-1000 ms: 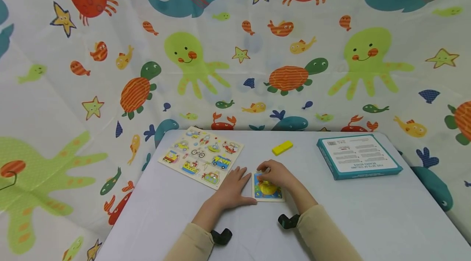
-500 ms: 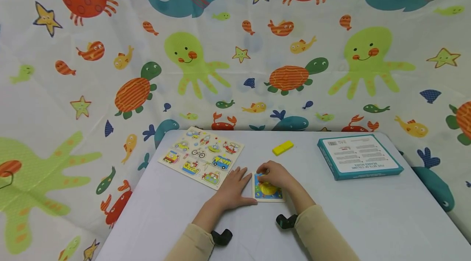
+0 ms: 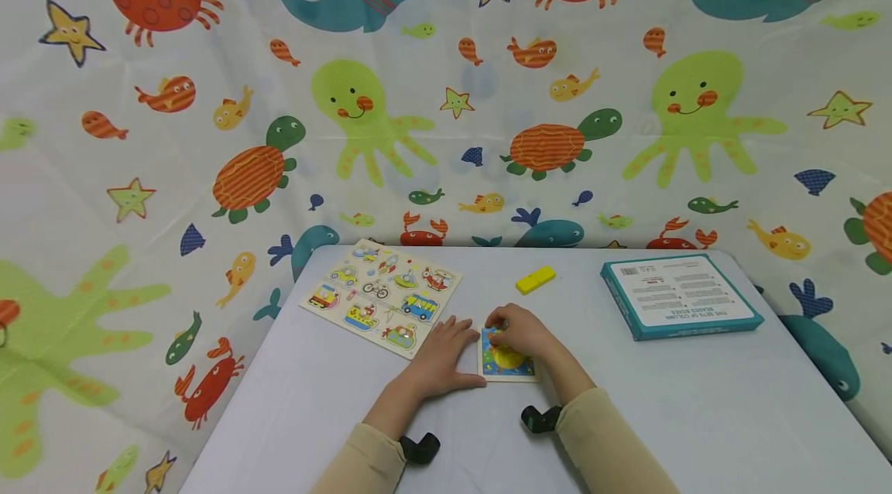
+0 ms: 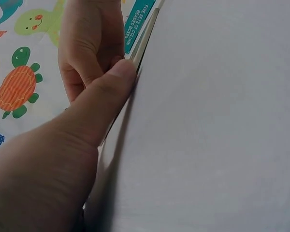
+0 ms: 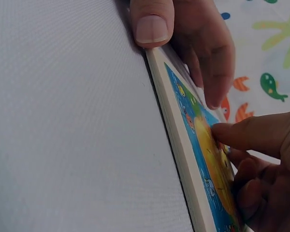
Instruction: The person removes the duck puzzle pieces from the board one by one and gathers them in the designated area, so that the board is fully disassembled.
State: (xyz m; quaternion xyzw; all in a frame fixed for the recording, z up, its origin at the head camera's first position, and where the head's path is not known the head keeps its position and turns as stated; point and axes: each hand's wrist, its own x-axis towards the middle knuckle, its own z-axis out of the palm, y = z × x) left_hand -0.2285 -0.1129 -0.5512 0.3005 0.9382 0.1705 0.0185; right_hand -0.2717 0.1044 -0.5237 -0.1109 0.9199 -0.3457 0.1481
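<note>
A small square picture puzzle (image 3: 509,370) with a yellow figure on a blue ground lies flat on the table. My left hand (image 3: 441,358) rests at its left side, fingers spread and fairly straight, the thumb at the near left corner. In the right wrist view that thumb touches the pale edge of the puzzle (image 5: 183,159). Over the upper part of the puzzle, my right hand (image 3: 524,330) has its fingers curled. Its thumb and fingertips come together at a puzzle piece (image 5: 221,146), reddish where it shows and mostly hidden by the fingers.
A larger knob puzzle board (image 3: 379,293) with vehicle pictures lies at the back left. Behind the hands is a yellow block (image 3: 536,279). A flat teal box (image 3: 681,296) sits at the right. A cloth with sea animals (image 3: 460,45) hangs behind the white table (image 3: 732,416).
The hands stay almost still at the small puzzle. My right wrist and sleeve have shifted slightly left. The cloth at the far left has moved a little leftward.
</note>
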